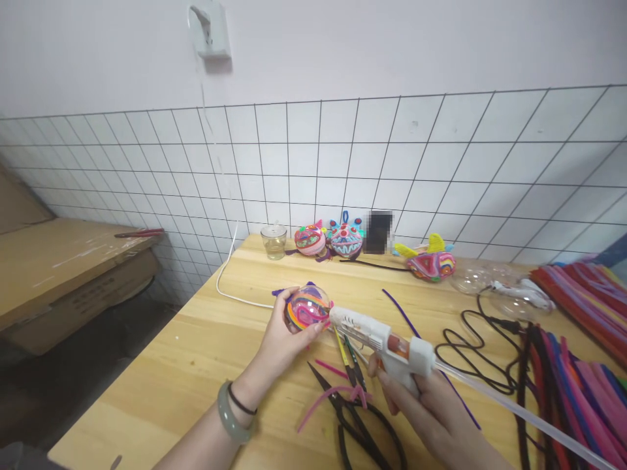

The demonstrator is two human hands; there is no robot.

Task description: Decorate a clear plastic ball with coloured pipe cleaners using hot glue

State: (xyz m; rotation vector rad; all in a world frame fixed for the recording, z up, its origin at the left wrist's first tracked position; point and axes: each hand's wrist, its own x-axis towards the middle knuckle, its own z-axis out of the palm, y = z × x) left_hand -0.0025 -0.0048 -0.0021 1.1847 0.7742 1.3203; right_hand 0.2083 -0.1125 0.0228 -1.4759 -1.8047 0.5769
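My left hand [289, 329] is wrapped round a clear ball [309, 305] with orange, pink and purple fuzzy strips on it. Small purple pieces stick out at its top and left. In my right hand [416, 398] is a white glue gun [365, 328], its nozzle at the right side of the ball; whether the tip touches cannot be told. A long translucent glue stick [519, 411] runs from the gun's back to the lower right. Below the gun lie black scissors [350, 414], pink strip pieces [321, 399] and yellow and dark green pen-like tools [341, 349].
At the back of the wooden table [206, 365] stand a glass cup [274, 243] and decorated balls [310, 240], [345, 238], [431, 264]. Clear balls [473, 277], a black cable [458, 346] and colourful fuzzy-stem bundles [578, 391] lie at the right.
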